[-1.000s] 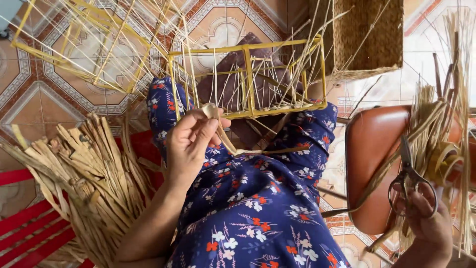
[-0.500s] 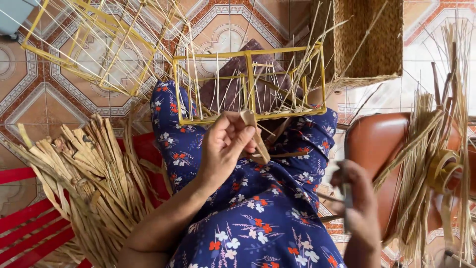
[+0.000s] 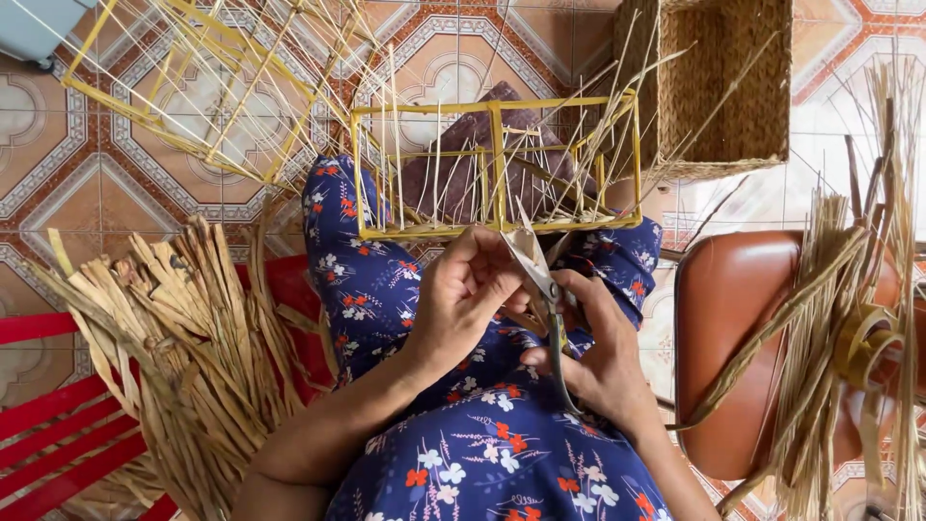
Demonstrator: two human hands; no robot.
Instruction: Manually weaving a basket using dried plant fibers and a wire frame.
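Bare forearms, no sleeves in view. Left hand (image 3: 468, 299) and right hand (image 3: 593, 352): no rings, bracelet or watch seen. Lap and legs covered by dark blue fabric (image 3: 502, 453) printed with small white and red-orange flowers and thin pale stems; cloth runs from 6 o'clock up to frame centre.

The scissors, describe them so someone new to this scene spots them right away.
Find the yellow wire frame resting on the knees. Just below it, the right hand holds the scissors against a pale strip pinched by the left hand. They are the only dark metal thing among straw.
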